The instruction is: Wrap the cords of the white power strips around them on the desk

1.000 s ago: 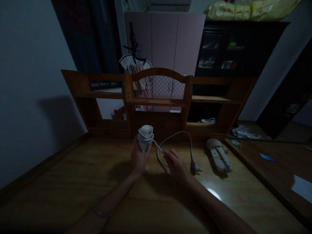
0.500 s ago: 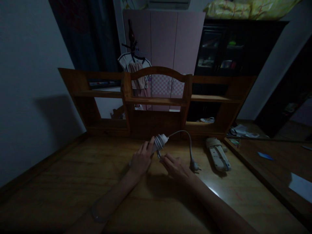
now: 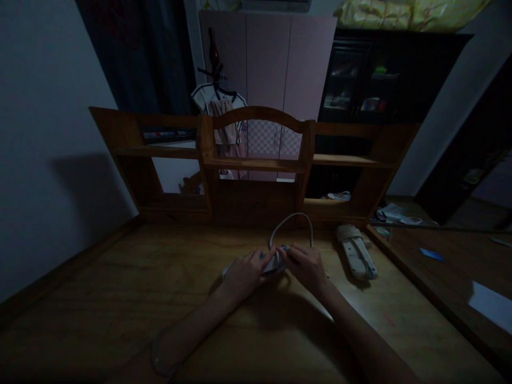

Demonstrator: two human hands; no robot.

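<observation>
A white power strip point(image 3: 273, 265) lies slanted just above the desk, with my left hand point(image 3: 245, 273) wrapped over it. Its grey cord point(image 3: 296, 214) is wound around the far end and rises in a loop behind my hands. My right hand point(image 3: 307, 266) pinches the cord close against that end, its fingertips almost meeting the left thumb. The plug is hidden behind my right hand. To the right, a second power strip point(image 3: 358, 256) rests on the desk with its cord wrapped around it.
A wooden shelf unit point(image 3: 256, 165) stands along the back of the desk point(image 3: 140, 298). Beyond a raised edge on the right, a lower brown surface point(image 3: 448, 277) bears a blue card point(image 3: 431, 254) and a white sheet point(image 3: 492, 305). A wall borders the left.
The held power strip has come down and nearer to me, lying flatter. My right hand has moved up and right to its far end, and the plug is now covered.
</observation>
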